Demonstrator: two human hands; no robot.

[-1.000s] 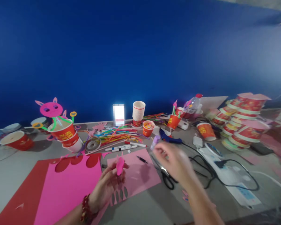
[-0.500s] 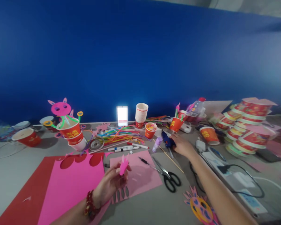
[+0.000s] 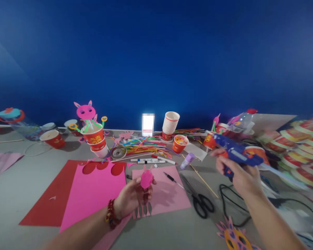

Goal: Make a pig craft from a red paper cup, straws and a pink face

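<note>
My left hand [image 3: 131,196] pinches a small pink paper cutout [image 3: 146,178] with two ears, held above the pale pink sheet [image 3: 169,194]. On the right, my right hand [image 3: 241,175] is closed around the grip of a blue glue gun [image 3: 236,152], lifted off the table, with a glue stick [image 3: 281,173] reaching out of its back end. Between the hands lie black-handled scissors [image 3: 202,205], a black pen [image 3: 170,177] and a thin wooden stick [image 3: 205,182]. A purple glue stick tube [image 3: 187,160] stands just beyond them.
Bright pink paper [image 3: 94,187] overlaps a red sheet [image 3: 47,198] at left. Paper cups with a pink figure [image 3: 86,111] stand behind. Colourful pipe cleaners [image 3: 143,147] lie mid-table. Stacked cups [image 3: 302,149] rise at right; a black cable [image 3: 224,205] loops under my right arm.
My right hand has picked up the glue gun from the table and raised it rightward. The left hand still holds the cutout, now turned face-on. The whole view has shifted.
</note>
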